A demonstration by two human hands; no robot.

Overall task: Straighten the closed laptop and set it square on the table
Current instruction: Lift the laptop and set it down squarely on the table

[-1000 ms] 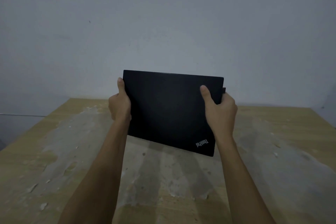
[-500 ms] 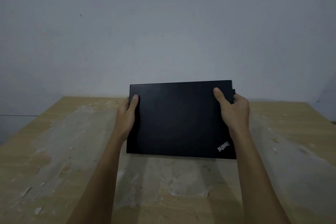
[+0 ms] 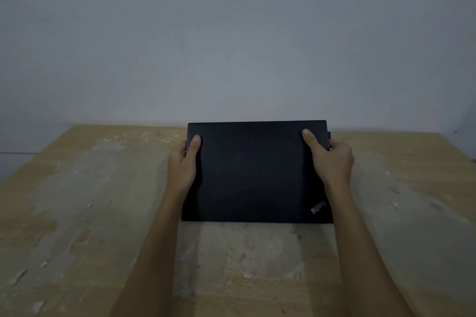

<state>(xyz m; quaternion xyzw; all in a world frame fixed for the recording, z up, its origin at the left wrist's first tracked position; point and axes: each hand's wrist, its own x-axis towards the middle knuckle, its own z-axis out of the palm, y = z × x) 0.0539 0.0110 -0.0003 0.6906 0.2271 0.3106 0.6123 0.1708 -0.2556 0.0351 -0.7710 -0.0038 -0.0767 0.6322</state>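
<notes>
While the worn, pale wooden counter (image 3: 77, 201) stretches out patchy and scuffed on the left side, the left hand (image 3: 183, 165) clamps the left edge of the closed black rectangular laptop (image 3: 255, 175), thumb pressed flat on the lid near the far corner, fingers tucked out of sight behind the edge. Centre stage, that laptop sits with its near edge down at the counter and running level across the view, its sides lined up square with the counter's edges; whether the far edge is lying flat or raised a little, I cannot tell. A small silver logo (image 3: 318, 206) shows at the near right corner of the lid. Over on the right, the right hand (image 3: 331, 159) grips the right edge, thumb on top, fingers curled round the side. Behind it all, a plain grey wall (image 3: 231, 33).
</notes>
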